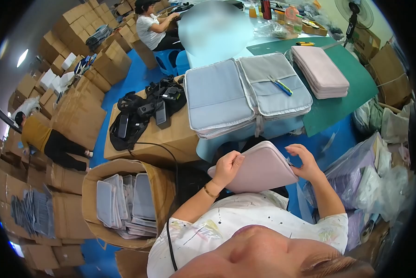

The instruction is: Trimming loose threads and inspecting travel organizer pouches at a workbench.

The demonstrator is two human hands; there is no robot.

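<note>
Plainly, the left hand (pixel 229 168) pinches the pink case (pixel 262 169) while the right hand (pixel 306 163) curves half-spread at its edge.

Flat pale pink case (pixel 260 170), round-cornered, plain-faced, tilted between the hands (pixel 228 167)

The premises present as a workshop dealing in soft fabric cases, with stock kept in the same room: cardboard cartons (pixel 72 25) are piled along the left side, and an open carton (pixel 164 185) holds flat grey-blue cases (pixel 105 199). At the desk (pixel 199 59) are a stack of pale blue-grey cases (pixel 212 90) with small snips (pixel 282 87) on top, a stack of pink cases (pixel 320 67) and a green mat (pixel 328 113), with filled plastic bags (pixel 351 173) at right. A seated worker (pixel 147 28) and another person (pixel 64 148) among the cartons indicate a shared workplace.
</note>
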